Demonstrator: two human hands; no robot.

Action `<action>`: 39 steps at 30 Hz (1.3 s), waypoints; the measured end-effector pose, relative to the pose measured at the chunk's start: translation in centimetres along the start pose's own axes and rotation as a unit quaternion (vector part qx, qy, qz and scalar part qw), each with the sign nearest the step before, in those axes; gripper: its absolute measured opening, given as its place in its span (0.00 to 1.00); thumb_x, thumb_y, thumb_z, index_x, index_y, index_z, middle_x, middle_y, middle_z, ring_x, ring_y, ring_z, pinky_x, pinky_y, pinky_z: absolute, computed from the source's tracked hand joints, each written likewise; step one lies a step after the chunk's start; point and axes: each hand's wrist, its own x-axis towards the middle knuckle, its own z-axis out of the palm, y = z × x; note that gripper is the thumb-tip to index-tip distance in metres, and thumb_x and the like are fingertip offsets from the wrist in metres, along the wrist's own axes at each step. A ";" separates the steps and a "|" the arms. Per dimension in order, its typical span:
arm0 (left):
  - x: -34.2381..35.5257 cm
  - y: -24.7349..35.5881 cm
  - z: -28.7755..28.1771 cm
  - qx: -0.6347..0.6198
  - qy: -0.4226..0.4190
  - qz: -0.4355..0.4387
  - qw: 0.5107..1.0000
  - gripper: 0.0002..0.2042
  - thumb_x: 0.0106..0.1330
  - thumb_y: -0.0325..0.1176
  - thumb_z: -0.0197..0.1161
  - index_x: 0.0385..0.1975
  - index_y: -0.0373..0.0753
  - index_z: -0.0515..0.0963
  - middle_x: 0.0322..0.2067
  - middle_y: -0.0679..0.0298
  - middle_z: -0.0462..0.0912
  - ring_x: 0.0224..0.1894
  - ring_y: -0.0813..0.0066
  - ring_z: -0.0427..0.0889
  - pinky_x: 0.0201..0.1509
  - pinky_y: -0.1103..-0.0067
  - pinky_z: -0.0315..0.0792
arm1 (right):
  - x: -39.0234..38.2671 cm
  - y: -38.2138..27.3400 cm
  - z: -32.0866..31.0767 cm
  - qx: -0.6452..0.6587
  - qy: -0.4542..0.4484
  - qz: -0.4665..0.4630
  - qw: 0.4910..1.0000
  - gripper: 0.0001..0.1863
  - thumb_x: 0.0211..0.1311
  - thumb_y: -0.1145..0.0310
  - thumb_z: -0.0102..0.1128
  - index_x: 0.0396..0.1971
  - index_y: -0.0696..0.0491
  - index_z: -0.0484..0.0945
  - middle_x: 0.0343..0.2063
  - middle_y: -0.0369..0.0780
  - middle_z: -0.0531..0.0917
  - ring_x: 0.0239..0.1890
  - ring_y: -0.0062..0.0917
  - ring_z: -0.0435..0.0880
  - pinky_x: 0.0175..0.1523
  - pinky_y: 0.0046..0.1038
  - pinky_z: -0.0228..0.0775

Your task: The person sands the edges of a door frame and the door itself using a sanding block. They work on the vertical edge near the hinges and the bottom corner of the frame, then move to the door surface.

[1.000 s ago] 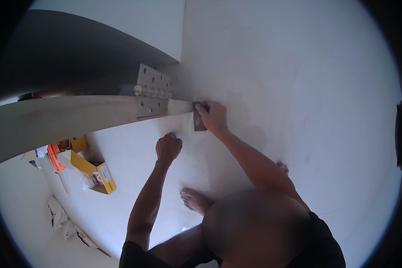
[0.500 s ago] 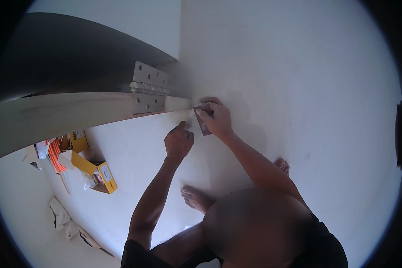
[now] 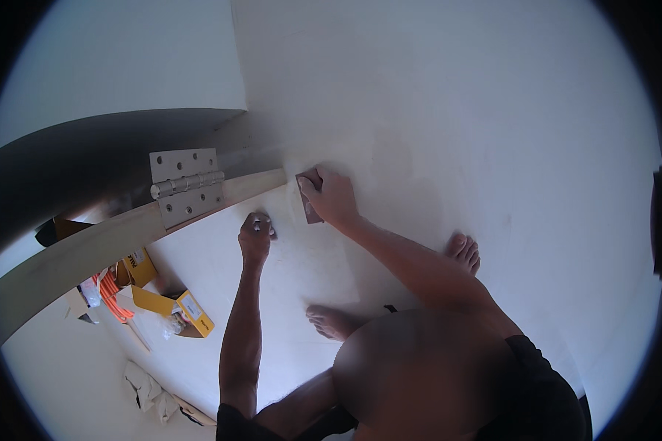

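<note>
My right hand (image 3: 329,197) grips a flat reddish-brown abrasive sheet (image 3: 309,209) against the pale white surface, just beside the end of a long light-painted board (image 3: 73,257). A steel hinge (image 3: 185,187) with several screw holes lies across that board. Below the board's end and left of the sheet, my left hand (image 3: 256,233) has its fingers curled, with white marks on them; whether they hold anything is unclear.
At the lower left are open yellow boxes (image 3: 193,316), coiled orange cord (image 3: 110,294) and crumpled pale cloth (image 3: 148,386). A dark recess (image 3: 66,162) runs above the board. My bare feet (image 3: 463,253) stand on the white floor (image 3: 537,294).
My left hand rose toward the sheet, then drew down and left with fingers curled. My right hand moved slightly left with the sheet. The view has shifted, putting the hinge farther left.
</note>
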 end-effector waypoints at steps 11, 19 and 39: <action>0.8 -0.1 0.3 0.049 0.019 0.015 0.999 0.08 0.65 0.34 0.55 0.30 0.35 0.75 0.18 0.58 0.81 0.20 0.69 0.83 0.27 0.72 0.77 | 3.2 -1.2 3.0 -0.197 -0.016 -0.033 0.980 0.10 0.60 0.64 0.63 0.30 0.56 0.84 0.29 0.47 0.85 0.32 0.43 0.86 0.40 0.41 0.77; 0.9 -0.7 0.5 0.078 0.024 0.046 0.996 0.08 0.64 0.34 0.54 0.30 0.35 0.74 0.17 0.57 0.82 0.20 0.63 0.85 0.29 0.70 0.78 | 3.4 -1.0 3.1 -0.133 0.054 -0.058 0.988 0.11 0.61 0.65 0.62 0.32 0.58 0.85 0.29 0.48 0.86 0.32 0.43 0.86 0.41 0.40 0.78; 1.3 -0.6 0.8 0.157 0.042 0.045 0.986 0.08 0.62 0.33 0.54 0.31 0.35 0.76 0.26 0.46 0.84 0.32 0.44 0.85 0.37 0.59 0.78 | 3.4 -1.1 3.8 -0.118 0.030 -0.011 0.992 0.12 0.61 0.62 0.62 0.33 0.55 0.86 0.31 0.47 0.87 0.35 0.42 0.87 0.43 0.40 0.77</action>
